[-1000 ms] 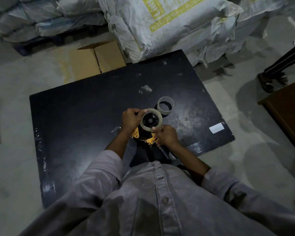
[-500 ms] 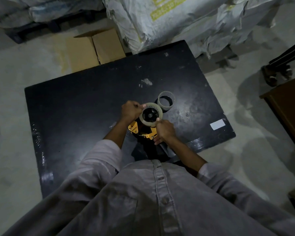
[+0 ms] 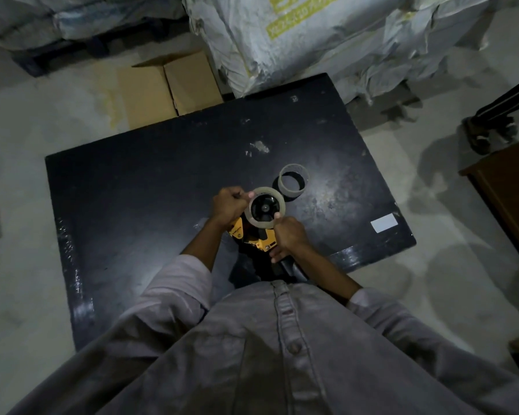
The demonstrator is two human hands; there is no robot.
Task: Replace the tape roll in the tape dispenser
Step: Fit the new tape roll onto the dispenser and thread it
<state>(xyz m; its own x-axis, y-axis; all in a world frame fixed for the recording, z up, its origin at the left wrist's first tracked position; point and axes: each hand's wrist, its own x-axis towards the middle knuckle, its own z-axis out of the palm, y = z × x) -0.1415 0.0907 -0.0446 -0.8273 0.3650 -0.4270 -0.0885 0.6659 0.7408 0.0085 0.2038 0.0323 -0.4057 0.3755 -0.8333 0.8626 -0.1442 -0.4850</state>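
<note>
A pale tape roll sits around the black hub of a yellow and black tape dispenser, held just above the black table. My left hand pinches the roll's left rim with thumb and fingers. My right hand grips the dispenser's body and handle, its thumb against the roll's lower right edge. An empty cardboard tape core stands on the table just beyond the roll, to the right.
A white label lies near the table's right edge. An open cardboard box and large woven sacks sit on the floor beyond the table. A brown wooden piece of furniture and another person's sandalled foot are at right.
The view has tilted slightly. My hands stay on the roll and dispenser; the roll sits a little squarer on the hub.
</note>
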